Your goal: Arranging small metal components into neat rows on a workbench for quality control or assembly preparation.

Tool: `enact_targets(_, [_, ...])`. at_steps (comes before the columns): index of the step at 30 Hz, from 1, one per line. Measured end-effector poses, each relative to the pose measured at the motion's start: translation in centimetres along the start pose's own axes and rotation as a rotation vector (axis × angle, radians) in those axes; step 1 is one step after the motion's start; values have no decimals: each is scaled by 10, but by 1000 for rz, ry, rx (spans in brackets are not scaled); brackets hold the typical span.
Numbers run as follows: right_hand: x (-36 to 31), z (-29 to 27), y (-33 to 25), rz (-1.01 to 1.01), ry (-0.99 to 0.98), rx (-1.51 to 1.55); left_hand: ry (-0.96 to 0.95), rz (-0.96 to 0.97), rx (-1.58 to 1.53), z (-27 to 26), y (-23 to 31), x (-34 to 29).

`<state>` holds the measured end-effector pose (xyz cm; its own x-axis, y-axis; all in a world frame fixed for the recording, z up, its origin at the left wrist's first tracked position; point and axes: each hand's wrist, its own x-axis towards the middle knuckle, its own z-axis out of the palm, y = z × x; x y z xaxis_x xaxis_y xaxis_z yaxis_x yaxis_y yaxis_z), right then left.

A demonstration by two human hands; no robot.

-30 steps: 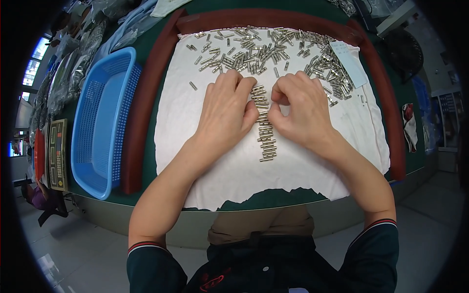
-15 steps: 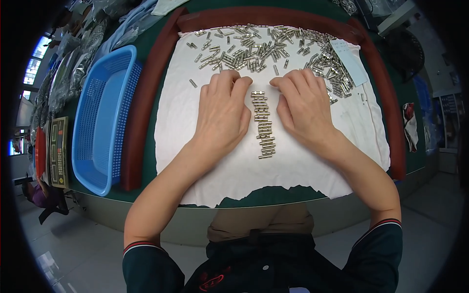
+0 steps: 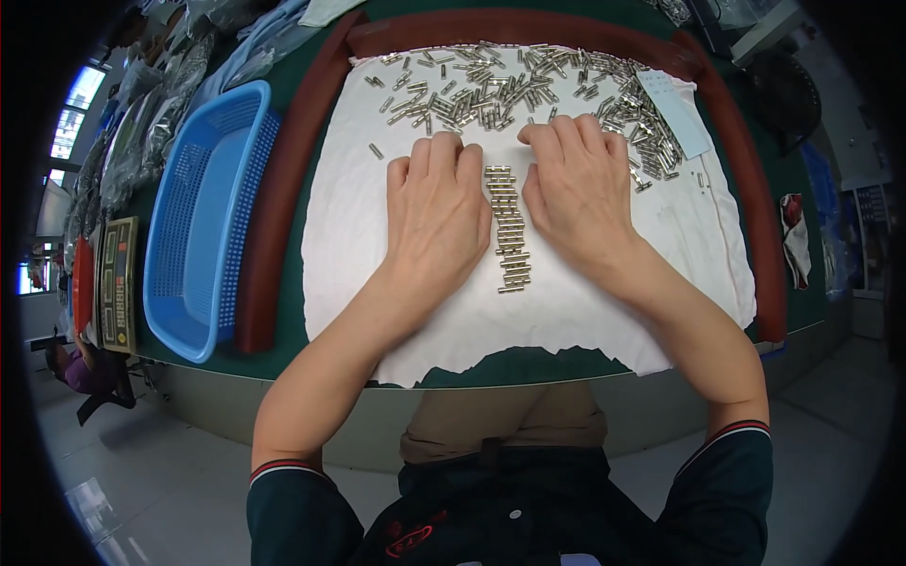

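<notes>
The left hand [image 3: 436,203], at about half past nine from the slim upright row of short, silver metal pins [image 3: 508,222], has its fingers bent downward, the thumb side just beside the row; with the fingertips hidden, I cannot tell whether they grip anything. The right hand [image 3: 580,184], at two o'clock, arches likewise, its thumb standing apart from the index finger, with nothing visible between them. The row's pins lie crosswise, side by side (their ends slightly uneven, so the edges look jagged). A single loose silver pin [image 3: 376,151] lies at ten o'clock. Beyond the fingers, a loose heap of matching pins [image 3: 491,115] spreads from eleven to two o'clock, with a pale blue paper slip [image 3: 678,123] at its two o'clock edge. All this rests on a white cloth [image 3: 349,245], bordered by a reddish-brown padded rail [image 3: 260,283]. Outside the rail, at nine o'clock, stands a long blue plastic basket [image 3: 203,236].
</notes>
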<state>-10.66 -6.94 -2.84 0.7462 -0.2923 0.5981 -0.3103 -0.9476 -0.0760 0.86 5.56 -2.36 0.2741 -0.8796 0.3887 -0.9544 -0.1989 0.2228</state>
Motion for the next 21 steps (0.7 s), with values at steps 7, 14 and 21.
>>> enact_targets(7, [7,10,4,11,20,-2,-9,52,97,1,5,1])
enact_targets(14, [-11,-18,6,8,-47,14,15,39,102,-17,-2,-19])
enact_targets(21, [-29,-28,-22,-4,-125,86,-61,21,93,-18,34,-42])
